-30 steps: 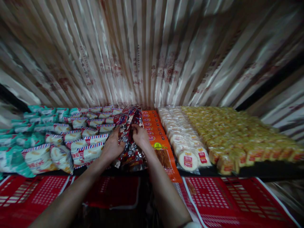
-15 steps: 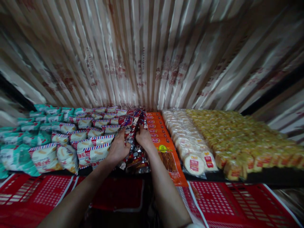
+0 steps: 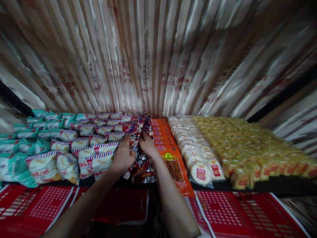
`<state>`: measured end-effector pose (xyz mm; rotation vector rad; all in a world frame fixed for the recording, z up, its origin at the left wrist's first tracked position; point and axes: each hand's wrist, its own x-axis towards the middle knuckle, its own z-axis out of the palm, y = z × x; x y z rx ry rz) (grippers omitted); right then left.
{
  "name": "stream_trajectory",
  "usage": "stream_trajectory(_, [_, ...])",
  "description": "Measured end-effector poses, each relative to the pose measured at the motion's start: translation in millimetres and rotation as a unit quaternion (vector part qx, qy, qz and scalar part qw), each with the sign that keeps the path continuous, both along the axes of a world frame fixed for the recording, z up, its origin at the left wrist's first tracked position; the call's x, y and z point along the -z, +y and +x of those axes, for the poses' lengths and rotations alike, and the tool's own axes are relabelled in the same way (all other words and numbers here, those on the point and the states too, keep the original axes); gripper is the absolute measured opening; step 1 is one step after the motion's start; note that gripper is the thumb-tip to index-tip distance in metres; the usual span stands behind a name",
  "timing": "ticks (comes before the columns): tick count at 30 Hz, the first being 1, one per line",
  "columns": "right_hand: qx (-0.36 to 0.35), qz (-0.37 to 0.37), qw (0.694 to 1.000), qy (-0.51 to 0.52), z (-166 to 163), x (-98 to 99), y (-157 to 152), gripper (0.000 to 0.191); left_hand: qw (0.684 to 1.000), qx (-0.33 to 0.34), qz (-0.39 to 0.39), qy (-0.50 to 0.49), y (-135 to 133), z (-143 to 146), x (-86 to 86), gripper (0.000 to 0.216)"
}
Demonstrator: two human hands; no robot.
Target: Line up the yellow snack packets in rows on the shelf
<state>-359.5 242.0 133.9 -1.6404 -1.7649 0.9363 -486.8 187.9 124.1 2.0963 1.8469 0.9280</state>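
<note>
Two rows of dark red and silver snack packets (image 3: 143, 172) lie in the middle of the shelf. My left hand (image 3: 124, 154) is closed on the left side of these packets, its fingertips partly hidden behind them. From the right side my right hand (image 3: 148, 144) grips the same bunch, fingers curled in among the foil. Against my right wrist runs a row of orange snack packets (image 3: 173, 155), overlapping one another. White striped bread packets (image 3: 102, 163) stand close to my left hand.
Teal packets (image 3: 17, 167) fill the far left. Clear-wrapped round white cakes (image 3: 201, 172) and rows of yellow wrapped bread (image 3: 247, 142) occupy the right. Red plastic baskets (image 3: 223, 208) sit below the shelf's black front edge (image 3: 279, 184). Pleated printed sheeting (image 3: 146, 59) hangs behind.
The view has shifted slightly, so the goods sit a little lower and further left. Both hands stay on the dark red packets, with hardly any movement.
</note>
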Motion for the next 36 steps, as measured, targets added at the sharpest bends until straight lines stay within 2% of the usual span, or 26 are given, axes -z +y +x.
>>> stream_trajectory(7, [-0.012,0.002,0.999,0.039,2.4,7.7,2.2,0.044,1.0,-0.004,0.0,0.007,2.3,1.4,1.2,0.063])
stream_trajectory(15, [0.022,-0.006,0.996,-0.09,-7.1,-2.0,-6.0,0.059,1.0,-0.005,-0.013,0.007,2.8,2.4,-2.0,0.063])
stream_trajectory(21, [0.053,-0.018,0.993,-0.101,-10.7,3.1,-3.7,0.043,0.999,-0.003,-0.038,0.03,2.2,9.0,-5.3,0.06])
stream_trajectory(29, [0.089,-0.005,0.995,-0.05,-8.9,15.7,0.2,0.046,0.999,0.02,-0.006,0.029,3.8,17.1,-4.2,0.061])
stream_trajectory(36, [0.117,-0.006,0.993,-0.023,-9.2,19.6,1.5,0.045,0.999,0.025,-0.016,0.029,5.6,17.0,-2.5,0.061])
